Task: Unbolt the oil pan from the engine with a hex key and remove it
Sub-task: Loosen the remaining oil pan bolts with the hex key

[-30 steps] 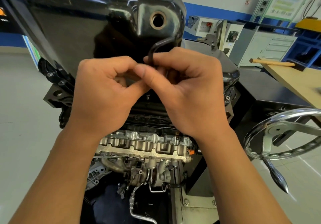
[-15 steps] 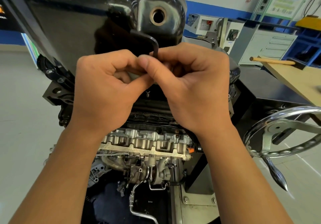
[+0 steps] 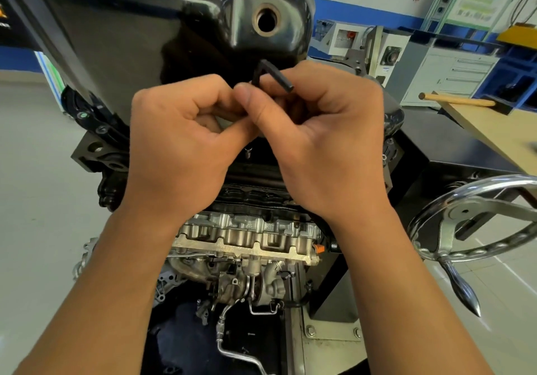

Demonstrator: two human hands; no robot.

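A glossy black oil pan (image 3: 125, 46) with a round drain hole (image 3: 266, 20) fills the upper half of the view, sitting on the upturned engine (image 3: 247, 238). Both hands meet at the pan's near edge. My left hand (image 3: 180, 145) and my right hand (image 3: 328, 139) pinch the shaft of a black hex key (image 3: 271, 76) between thumbs and curled fingers. The key's short arm sticks out above the fingers, pointing right. Its lower tip and the bolt under it are hidden by my fingers. A small bolt (image 3: 247, 153) shows just below my thumbs.
A chrome handwheel (image 3: 476, 220) with a crank handle juts out at the right of the engine stand. A wooden workbench (image 3: 499, 130) with a wooden-handled tool (image 3: 456, 101) lies at the far right. Cabinets and machines stand behind. Grey floor lies to the left.
The hex key has turned: its short arm pointed up-right a second ago, then left, and now points right. Both hands stayed at the same spot.
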